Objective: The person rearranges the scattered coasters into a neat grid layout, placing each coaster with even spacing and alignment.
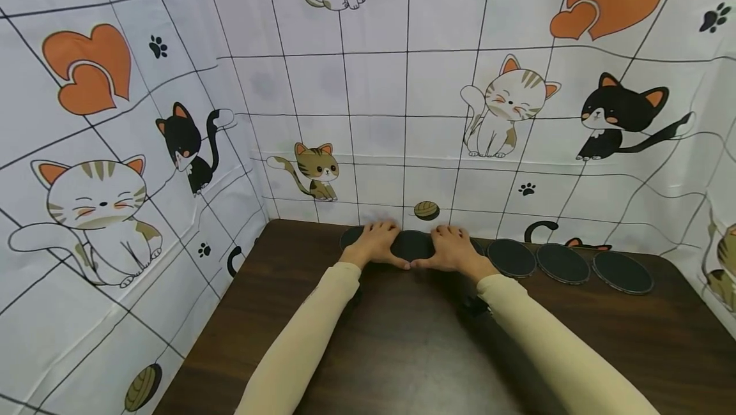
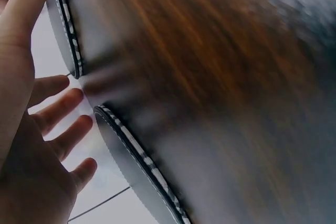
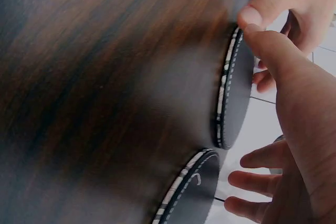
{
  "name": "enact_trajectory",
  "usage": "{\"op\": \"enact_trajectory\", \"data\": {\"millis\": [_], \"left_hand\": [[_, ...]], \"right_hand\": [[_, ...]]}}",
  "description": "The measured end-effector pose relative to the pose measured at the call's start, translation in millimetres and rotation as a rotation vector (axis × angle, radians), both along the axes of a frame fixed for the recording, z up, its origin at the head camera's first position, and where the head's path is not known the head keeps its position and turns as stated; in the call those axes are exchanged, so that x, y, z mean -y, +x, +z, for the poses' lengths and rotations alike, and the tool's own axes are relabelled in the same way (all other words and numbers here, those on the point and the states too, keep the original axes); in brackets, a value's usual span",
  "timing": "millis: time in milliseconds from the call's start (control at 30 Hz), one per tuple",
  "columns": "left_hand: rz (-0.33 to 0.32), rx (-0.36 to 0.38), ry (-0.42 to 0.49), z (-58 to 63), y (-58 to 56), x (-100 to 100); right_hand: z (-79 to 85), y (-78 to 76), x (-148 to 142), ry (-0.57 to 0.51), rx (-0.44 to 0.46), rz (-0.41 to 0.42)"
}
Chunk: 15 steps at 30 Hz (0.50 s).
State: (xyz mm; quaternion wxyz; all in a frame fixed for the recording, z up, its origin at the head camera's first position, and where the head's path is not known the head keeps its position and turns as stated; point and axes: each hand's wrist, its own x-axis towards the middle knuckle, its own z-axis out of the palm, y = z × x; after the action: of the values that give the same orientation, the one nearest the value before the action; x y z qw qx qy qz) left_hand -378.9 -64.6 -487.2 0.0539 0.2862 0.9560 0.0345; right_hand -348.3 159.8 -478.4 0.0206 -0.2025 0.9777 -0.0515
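Observation:
Several flat, round black coasters with pale stitched edges lie in a row along the table's far side. Over the middle coaster [image 1: 413,246], my left hand [image 1: 374,244] and right hand [image 1: 454,248] come together from either side. Both thumbs meet at its near edge, tip to tip, as the right wrist view shows close up on the coaster [image 3: 236,93]. The other fingers are spread toward the wall, loosely extended. Partly covered by my left hand is the leftmost coaster [image 1: 349,237]. Another coaster [image 1: 477,247] peeks out behind my right hand.
Three more coasters run to the right, the rightmost coaster [image 1: 623,272] near the table's right end. The dark wooden table [image 1: 397,351] stretches toward me. A white cat-print sheet [image 1: 374,89] hangs right behind the far edge and along the left side.

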Motion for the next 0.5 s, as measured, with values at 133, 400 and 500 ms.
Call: {"op": "enact_trajectory", "data": {"millis": [133, 400, 500], "left_hand": [[0.010, 0.020, 0.021, 0.0, -1.1, -1.0], [-0.002, 0.062, 0.048, -1.3, -6.0, -1.6], [-0.005, 0.069, 0.057, -0.8, -8.1, -1.6]], "right_hand": [[-1.7, -1.1, -1.0, 0.000, 0.010, -0.004], [-6.4, -3.0, -4.6, -0.064, 0.044, -0.007], [-7.7, -6.1, -5.1, -0.094, 0.047, -0.001]]}}
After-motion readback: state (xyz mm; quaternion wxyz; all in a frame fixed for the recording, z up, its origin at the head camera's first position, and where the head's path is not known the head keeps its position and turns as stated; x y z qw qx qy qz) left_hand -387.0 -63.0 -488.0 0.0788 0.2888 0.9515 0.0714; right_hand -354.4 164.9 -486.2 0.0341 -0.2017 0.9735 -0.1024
